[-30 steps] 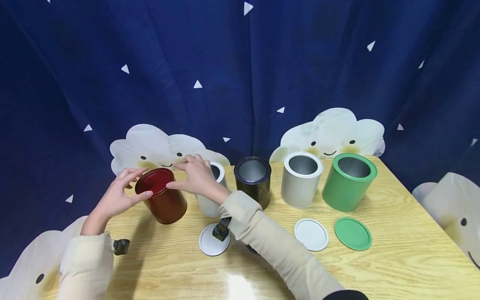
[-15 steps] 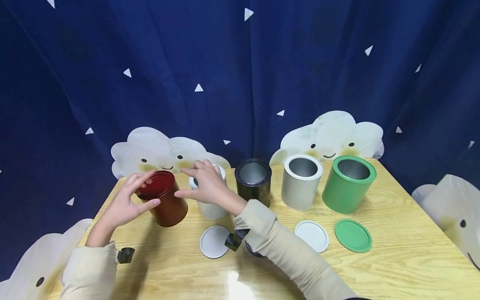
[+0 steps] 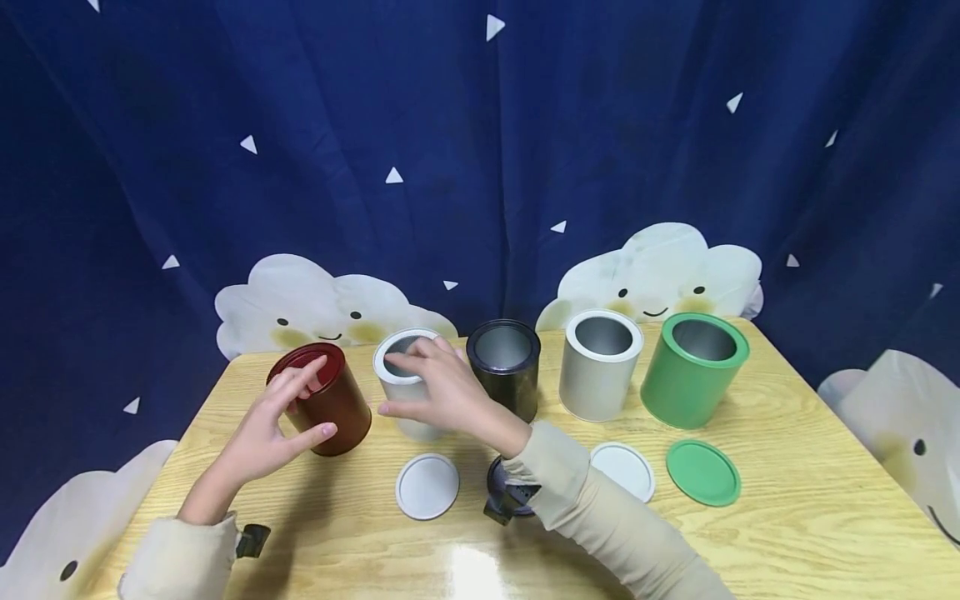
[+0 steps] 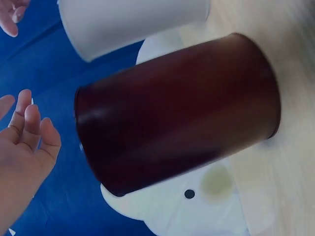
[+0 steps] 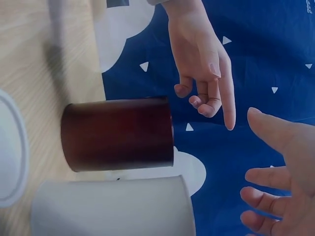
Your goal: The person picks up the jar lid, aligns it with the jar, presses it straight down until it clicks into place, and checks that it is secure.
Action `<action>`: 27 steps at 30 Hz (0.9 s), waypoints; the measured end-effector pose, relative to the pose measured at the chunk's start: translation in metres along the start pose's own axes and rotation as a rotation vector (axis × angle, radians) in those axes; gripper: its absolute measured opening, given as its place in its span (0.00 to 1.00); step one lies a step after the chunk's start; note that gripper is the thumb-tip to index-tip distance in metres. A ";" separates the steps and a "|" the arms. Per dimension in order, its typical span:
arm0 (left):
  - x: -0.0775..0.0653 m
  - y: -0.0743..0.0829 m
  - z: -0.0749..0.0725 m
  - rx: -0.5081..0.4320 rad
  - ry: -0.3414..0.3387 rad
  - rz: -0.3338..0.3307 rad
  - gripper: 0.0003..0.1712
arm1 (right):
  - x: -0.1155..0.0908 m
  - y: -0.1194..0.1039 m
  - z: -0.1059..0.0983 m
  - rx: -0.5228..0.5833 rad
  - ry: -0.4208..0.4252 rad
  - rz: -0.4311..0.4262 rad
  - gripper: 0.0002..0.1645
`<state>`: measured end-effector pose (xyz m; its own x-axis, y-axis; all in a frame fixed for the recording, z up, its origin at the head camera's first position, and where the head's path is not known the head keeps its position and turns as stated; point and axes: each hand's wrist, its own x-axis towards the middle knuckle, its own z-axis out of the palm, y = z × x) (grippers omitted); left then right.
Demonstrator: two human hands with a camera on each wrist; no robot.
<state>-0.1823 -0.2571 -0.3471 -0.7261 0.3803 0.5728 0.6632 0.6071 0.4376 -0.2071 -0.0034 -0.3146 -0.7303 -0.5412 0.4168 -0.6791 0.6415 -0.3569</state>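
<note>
A dark red can (image 3: 341, 417) stands at the left end of a row, its top covered by a red lid (image 3: 303, 360). My left hand (image 3: 262, 437) hovers in front of and above it, fingers spread and holding nothing. In the left wrist view a gap shows between this hand and the can's top. To the right is a white can (image 3: 416, 429) with its mouth uncovered. My right hand (image 3: 450, 387) overlaps it in the head view, thumb and fingers apart, nothing in them. The right wrist view shows both hands beyond the cans' tops.
A black can (image 3: 517, 387), another white can (image 3: 600, 379) and a green can (image 3: 690, 383) continue the row, uncovered. In front lie two white lids (image 3: 427, 487), a green lid (image 3: 703, 472) and a dark lid (image 3: 497, 477) partly behind the right wrist's camera. A blue curtain hangs behind.
Both hands have drawn away from the red can's top. The right hand has moved rightward to the white can; the left has come slightly down and nearer. The red can stays put.
</note>
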 end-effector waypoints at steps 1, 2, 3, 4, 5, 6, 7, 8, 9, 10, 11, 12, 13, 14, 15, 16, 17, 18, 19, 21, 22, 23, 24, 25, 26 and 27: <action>-0.001 0.001 0.002 0.000 -0.003 0.003 0.47 | -0.003 0.001 0.000 0.000 0.006 -0.001 0.37; -0.002 0.002 0.004 0.000 -0.007 0.006 0.47 | -0.005 0.003 0.000 -0.006 0.012 -0.003 0.37; -0.002 0.003 0.006 -0.001 -0.011 0.010 0.47 | -0.008 0.004 0.000 -0.008 0.018 -0.005 0.37; -0.003 0.004 0.007 -0.006 -0.014 0.017 0.47 | -0.011 0.006 0.001 -0.010 0.024 -0.007 0.37; -0.003 0.005 0.009 -0.010 -0.018 0.024 0.47 | -0.013 0.008 0.001 -0.012 0.027 -0.008 0.37; -0.004 0.006 0.011 -0.015 -0.021 0.030 0.47 | -0.015 0.009 0.002 -0.015 0.031 -0.010 0.37; -0.004 0.006 0.012 -0.019 -0.022 0.038 0.47 | -0.017 0.011 0.002 -0.014 0.035 -0.013 0.37; -0.005 0.006 0.014 -0.018 -0.024 0.043 0.47 | -0.019 0.012 0.002 -0.013 0.040 -0.017 0.37; -0.005 0.006 0.015 -0.021 -0.026 0.048 0.48 | -0.021 0.014 0.002 -0.010 0.046 -0.021 0.37; -0.006 0.006 0.016 -0.020 -0.028 0.050 0.48 | -0.023 0.015 0.003 -0.008 0.052 -0.024 0.37; -0.006 0.006 0.017 -0.020 -0.031 0.051 0.48 | -0.024 0.016 0.003 -0.007 0.059 -0.027 0.36; -0.007 0.006 0.018 -0.019 -0.034 0.050 0.48 | -0.025 0.018 0.003 -0.005 0.064 -0.031 0.37; -0.007 0.006 0.019 -0.016 -0.041 0.046 0.48 | -0.027 0.019 0.003 -0.002 0.066 -0.033 0.37; -0.008 0.006 0.020 -0.014 -0.050 0.040 0.48 | -0.028 0.020 0.003 -0.003 0.067 -0.034 0.37; -0.008 0.006 0.021 -0.013 -0.060 0.034 0.48 | -0.030 0.021 0.003 -0.008 0.068 -0.035 0.37; -0.009 0.007 0.023 -0.013 -0.070 0.031 0.47 | -0.031 0.022 0.002 -0.016 0.067 -0.035 0.37; -0.010 0.007 0.025 -0.011 -0.081 0.027 0.47 | -0.033 0.023 0.003 -0.021 0.065 -0.035 0.37; -0.011 0.006 0.027 -0.009 -0.091 0.023 0.47 | -0.034 0.024 0.003 -0.023 0.063 -0.033 0.37; -0.011 0.006 0.029 -0.011 -0.101 0.023 0.47 | -0.036 0.026 0.003 -0.027 0.060 -0.031 0.37; -0.013 0.006 0.034 -0.013 -0.117 0.032 0.48 | -0.039 0.028 0.005 -0.027 0.058 -0.030 0.37; -0.013 0.005 0.036 -0.011 -0.124 0.037 0.48 | -0.041 0.030 0.006 -0.027 0.054 -0.031 0.37; -0.014 0.005 0.039 -0.007 -0.133 0.040 0.48 | -0.042 0.031 0.007 -0.025 0.051 -0.031 0.36; -0.014 0.005 0.041 -0.004 -0.141 0.048 0.48 | -0.043 0.032 0.008 -0.026 0.047 -0.034 0.36; -0.015 0.006 0.043 -0.002 -0.151 0.054 0.48 | -0.045 0.034 0.009 -0.031 0.041 -0.036 0.37; -0.016 0.006 0.045 0.005 -0.160 0.060 0.48 | -0.046 0.035 0.011 -0.035 0.035 -0.038 0.37; -0.017 0.006 0.047 0.009 -0.169 0.066 0.49 | -0.048 0.036 0.012 -0.044 0.025 -0.040 0.37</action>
<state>-0.1747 -0.2270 -0.3870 -0.7021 0.5308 0.4747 0.7090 0.5833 0.3963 -0.1976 0.0390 -0.3578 -0.7002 -0.5534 0.4511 -0.7034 0.6430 -0.3030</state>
